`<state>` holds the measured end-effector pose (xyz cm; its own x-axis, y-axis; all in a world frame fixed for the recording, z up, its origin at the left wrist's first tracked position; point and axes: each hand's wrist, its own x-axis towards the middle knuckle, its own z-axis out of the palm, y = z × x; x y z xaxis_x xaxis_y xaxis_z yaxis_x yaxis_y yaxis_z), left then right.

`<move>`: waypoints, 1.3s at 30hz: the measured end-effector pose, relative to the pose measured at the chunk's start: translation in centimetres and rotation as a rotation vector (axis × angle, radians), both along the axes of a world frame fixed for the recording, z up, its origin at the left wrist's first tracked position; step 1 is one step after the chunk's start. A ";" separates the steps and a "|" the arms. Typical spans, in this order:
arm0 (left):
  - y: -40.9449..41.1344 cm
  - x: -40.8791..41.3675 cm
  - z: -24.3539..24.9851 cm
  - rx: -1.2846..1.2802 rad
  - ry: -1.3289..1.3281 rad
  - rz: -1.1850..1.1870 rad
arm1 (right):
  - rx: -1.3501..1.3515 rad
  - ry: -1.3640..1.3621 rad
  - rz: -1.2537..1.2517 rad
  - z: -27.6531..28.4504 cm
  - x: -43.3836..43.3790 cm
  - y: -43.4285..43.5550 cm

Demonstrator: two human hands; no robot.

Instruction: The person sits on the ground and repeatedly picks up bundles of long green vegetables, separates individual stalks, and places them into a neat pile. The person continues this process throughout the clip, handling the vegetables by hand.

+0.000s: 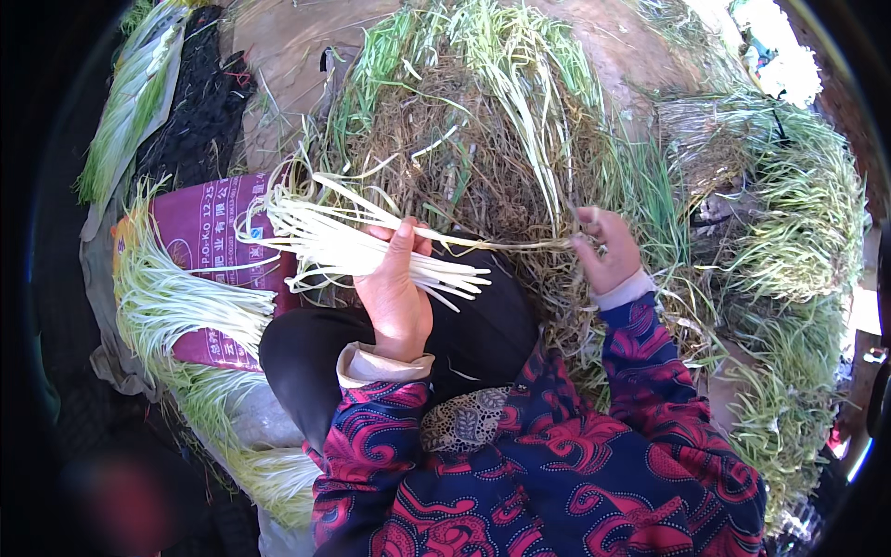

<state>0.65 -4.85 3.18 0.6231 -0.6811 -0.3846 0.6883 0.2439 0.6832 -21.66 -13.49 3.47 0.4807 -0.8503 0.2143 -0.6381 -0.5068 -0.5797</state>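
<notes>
My left hand [400, 278] is closed around a bundle of pale, thin vegetable stalks [327, 233], held above my black-trousered knee. The evenly lined-up stalk ends point right, and the leafy ends droop left. My right hand [607, 250] is to the right of the bundle, its thumb and forefinger at the brownish end of a long stalk [505, 245] that runs back to my left hand. Ahead lies a large heap of unsorted stalks with dry brown matter [445, 160]. Further pale stalks [536, 125] lie over this heap.
At left, a bunch of pale stalks [209, 306] rests on a purple printed sack [209, 209]. More green-and-white bunches lie at upper left [139, 97] and lower left [282, 480]. Piles of green stalks [800, 230] line the right side. Black netting [195, 97] lies beyond the sack.
</notes>
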 end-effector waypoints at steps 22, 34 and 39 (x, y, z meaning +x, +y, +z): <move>0.6 0.3 -2.3 -0.104 0.227 0.025 | 0.885 -1.094 -0.379 -2.2 -10.9 -0.7; 2.4 -3.9 -2.4 0.008 0.234 -0.410 | 0.891 -0.396 0.201 -2.2 6.9 1.5; 2.6 -3.7 -2.8 0.066 0.092 -0.369 | 1.201 -0.928 -0.120 -2.5 9.3 1.8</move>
